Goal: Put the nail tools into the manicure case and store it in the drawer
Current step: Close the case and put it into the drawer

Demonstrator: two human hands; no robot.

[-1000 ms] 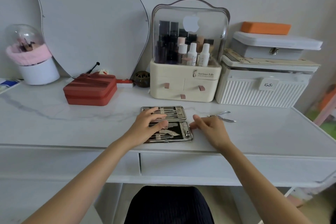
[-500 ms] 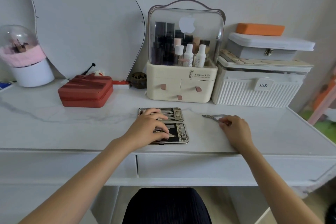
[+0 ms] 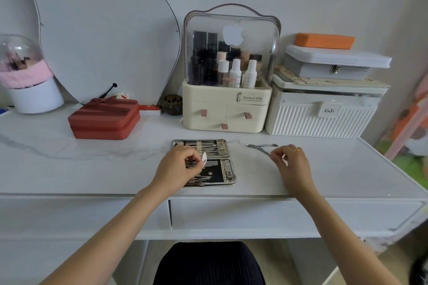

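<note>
My right hand [image 3: 292, 164] pinches one handle end of the cuticle nipper [image 3: 262, 147], which lies on the worktop [image 3: 92, 169] just right of the manicure case [image 3: 215, 164]. My left hand [image 3: 178, 166] rests over the open case, its fingers curled and pinching a small pale tool [image 3: 204, 158] I can't identify. The case lies flat, both halves showing tools, near the worktop's front edge, above the closed drawer [image 3: 278, 213].
</note>
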